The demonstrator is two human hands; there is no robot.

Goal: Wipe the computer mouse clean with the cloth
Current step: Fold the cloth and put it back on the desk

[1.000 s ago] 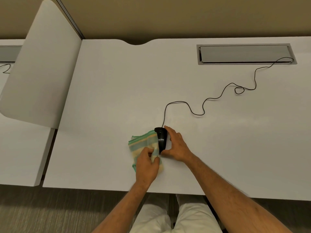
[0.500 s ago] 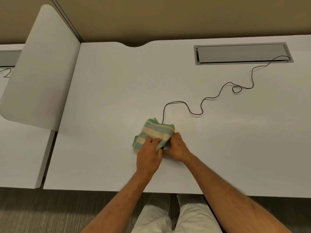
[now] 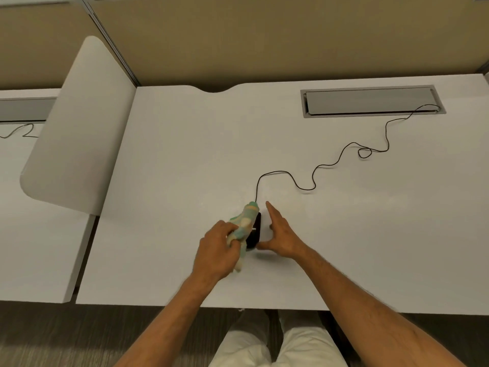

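A black wired computer mouse [image 3: 256, 232] lies on the white desk [image 3: 185, 160] near the front edge. A bunched green and cream striped cloth [image 3: 245, 221] is pressed along the mouse's left side and top, and my left hand [image 3: 215, 252] grips its near end. To the right of the mouse is my right hand [image 3: 281, 231], fingers stretched out and apart. Its thumb reaches toward the mouse's near right corner; contact is unclear. The cloth hides the left half of the mouse.
The mouse's thin black cable [image 3: 312, 188] snakes back and right into a grey cable hatch [image 3: 370, 102]. A white divider panel [image 3: 79, 133] stands at the left edge, with a neighbouring desk beyond. A tan partition wall runs behind.
The cloth, spread over the mouse half a second ago, is now bunched against its left side, so the mouse's right part shows. My right hand has let go and opened its fingers.
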